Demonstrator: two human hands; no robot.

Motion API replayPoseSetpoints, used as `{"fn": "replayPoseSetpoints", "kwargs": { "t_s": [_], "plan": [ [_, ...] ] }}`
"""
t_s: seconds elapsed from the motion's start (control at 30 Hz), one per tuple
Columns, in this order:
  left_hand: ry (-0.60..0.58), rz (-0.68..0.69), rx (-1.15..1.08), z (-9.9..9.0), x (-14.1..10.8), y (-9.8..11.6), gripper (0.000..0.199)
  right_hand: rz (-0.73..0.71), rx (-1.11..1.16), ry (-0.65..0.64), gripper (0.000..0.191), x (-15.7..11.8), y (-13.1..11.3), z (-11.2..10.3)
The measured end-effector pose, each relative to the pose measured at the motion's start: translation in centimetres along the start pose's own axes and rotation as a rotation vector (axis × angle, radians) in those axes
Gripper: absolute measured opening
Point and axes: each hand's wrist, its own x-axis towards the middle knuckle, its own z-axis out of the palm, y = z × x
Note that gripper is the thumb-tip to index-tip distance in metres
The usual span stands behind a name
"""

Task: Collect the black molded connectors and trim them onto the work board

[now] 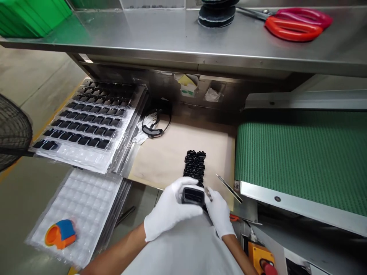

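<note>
Two white-gloved hands filled the bottom of the view. The left grip [169, 210] was closed firmly around a black plastic part [192, 195], its fingers wrapped over the part's far side. The right grip [219, 213] was half curled just beside that part, with its fingertips [211, 198] at the part's edge. A small silvery sliver showed there, but it was too small to tell whether this grip had hold of anything.

Directly ahead of the grips, a black moulded strip [195, 165] lay on a beige sheet [169, 164], its near end running toward the left grip. Slim steel tweezers [228, 188] rested just right of the grips at the sheet's edge. Farther left lay a clear blister tray [86, 118] holding rows of black parts, and nearer the left grip a white blister tray [86, 202] carried an orange-and-blue tape roll [60, 233]. Black goggles [156, 124] sat on white cloth beyond the grips. To the right ran a green conveyor belt [301, 160]. Below it stood a yellow control box [256, 252] with a red button, any markings too small to read. Far ahead, a stainless surface [143, 34] bore red-handled scissors [298, 25] and stacked black rolls [217, 15].
</note>
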Motion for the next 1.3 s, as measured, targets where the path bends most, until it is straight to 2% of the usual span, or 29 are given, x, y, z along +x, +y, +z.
{"fn": "replayPoseSetpoints", "kwargs": {
  "t_s": [0.03, 0.1, 0.17, 0.23, 0.3, 0.37, 0.47, 0.57, 0.6, 0.67, 0.73, 0.77, 0.83, 0.93, 1.1, 1.2, 1.3],
  "plan": [
    [0.026, -0.075, -0.062, -0.8, 0.7, -1.4, 0.043, 0.013, 0.049, 0.045, 0.042, -0.6, 0.3, 0.1],
    [0.084, -0.308, -0.224, -2.6, 2.3, -4.6, 0.026, -0.033, 0.114, 0.102, 0.041, -1.8, 0.8, 0.5],
    [0.182, -0.57, -0.38, -4.3, 4.2, -7.7, 0.021, -0.15, 0.104, 0.059, 0.039, -2.6, 0.8, 1.2],
    [0.292, -0.738, -0.439, -5.3, 5.9, -10.0, 0.018, -0.237, 0.055, -0.042, 0.036, -2.9, 0.3, 2.0],
    [0.323, -0.835, -0.419, -5.5, 7.4, -11.1, 0.014, -0.262, 0.003, -0.117, 0.037, -2.7, -0.6, 2.6],
    [0.308, -0.912, -0.388, -5.1, 8.6, -11.3, 0.016, -0.271, -0.031, -0.146, 0.041, -2.1, -1.6, 3.0],
    [0.282, -0.97, -0.396, -4.4, 9.9, -10.8, 0.034, -0.286, -0.029, -0.157, 0.043, -1.4, -2.6, 3.5],
    [0.263, -0.955, -0.39, -4.4, 10.0, -10.7, 0.056, -0.268, 0.057, -0.156, 0.043, -1.2, -2.4, 3.9],
    [0.238, -0.938, -0.354, -4.6, 9.8, -10.8, 0.058, -0.248, 0.112, -0.15, 0.042, -1.3, -2.2, 4.0],
    [0.189, -0.859, -0.159, -5.3, 9.1, -11.2, 0.048, -0.184, 0.229, -0.13, 0.039, -1.5, -1.8, 4.1],
    [0.186, -0.728, 0.077, -6.1, 8.5, -11.8, 0.026, -0.112, 0.315, -0.111, 0.033, -1.7, -1.5, 4.3],
    [0.209, -0.639, 0.213, -6.5, 8.3, -12.1, 0.022, -0.082, 0.341, -0.106, 0.03, -1.8, -1.6, 4.4],
    [0.253, -0.442, 0.489, -7.1, 8.3, -12.6, 0.031, -0.046, 0.374, -0.106, 0.025, -1.6, -1.9, 4.6],
    [0.205, -0.249, 0.832, -7.6, 9.1, -13.2, 0.035, 0.0, 0.413, -0.105, 0.024, -0.9, -2.8, 5.1],
    [0.116, -0.223, 1.066, -7.6, 10.8, -13.4, 0.028, 0.065, 0.371, -0.029, 0.033, 0.3, -5.5, 5.4],
    [0.061, -0.198, 1.224, -7.8, 10.5, -12.7, 0.026, 0.125, 0.336, 0.044, 0.034, -0.5, -7.4, 5.0],
    [-0.091, -0.186, 1.354, -8.1, 9.9, -11.5, 0.025, 0.153, 0.371, 0.075, 0.032, -2.1, -7.6, 4.5]
  ]
}}
